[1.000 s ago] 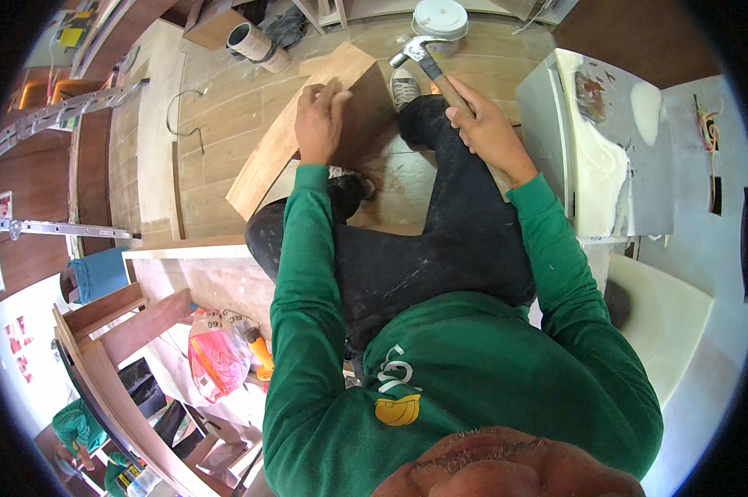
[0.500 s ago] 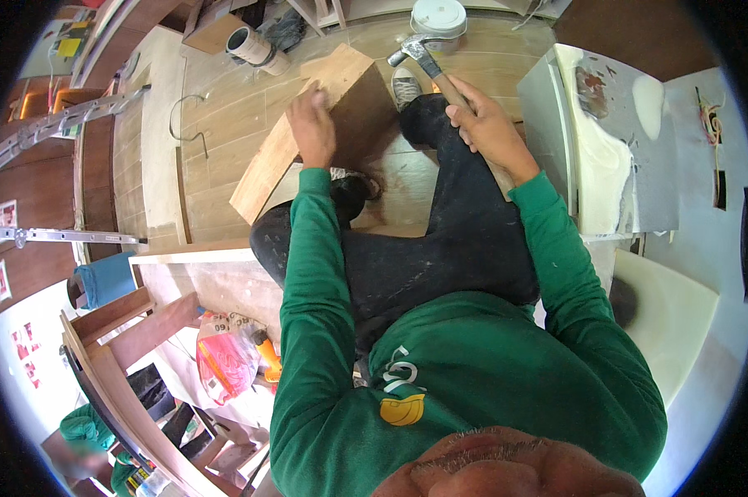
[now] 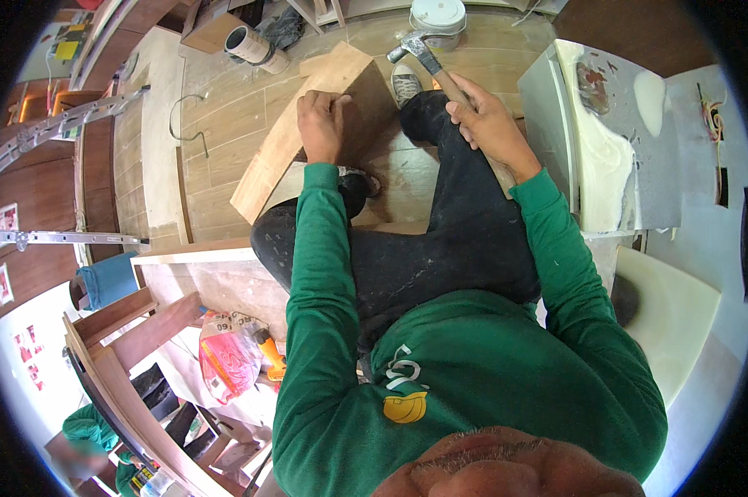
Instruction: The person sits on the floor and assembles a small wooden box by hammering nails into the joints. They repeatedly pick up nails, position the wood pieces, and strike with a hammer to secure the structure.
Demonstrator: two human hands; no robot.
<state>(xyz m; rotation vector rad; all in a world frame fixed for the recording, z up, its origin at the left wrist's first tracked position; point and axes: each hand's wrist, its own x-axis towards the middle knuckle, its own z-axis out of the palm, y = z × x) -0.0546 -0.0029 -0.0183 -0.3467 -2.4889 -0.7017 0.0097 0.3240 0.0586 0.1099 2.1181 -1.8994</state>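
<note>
My right hand (image 3: 491, 126) is wrapped round the wooden handle of a claw hammer (image 3: 424, 55). Its metal head points up and to the left, above my raised knee. My left hand (image 3: 321, 128), fingers curled in and pressed together, rests against the upper edge of a wooden box-like piece (image 3: 284, 157). What those fingers hold, if anything, is hidden. The wooden piece stands tilted on the floor between my legs, with a pale long edge and a darker brown side.
A white lidded bucket (image 3: 438, 18) and a grey-white tube (image 3: 256, 48) stand ahead. To the right is a grey cabinet (image 3: 614, 141) smeared with cream stuff. On the left are an aluminium ladder (image 3: 59, 132), an orange power tool (image 3: 269, 354) and another person in green (image 3: 88, 427).
My left hand has shifted slightly right along the wooden piece, and its fingers, blurred before, are now curled and still. The hammer in my right hand has barely moved.
</note>
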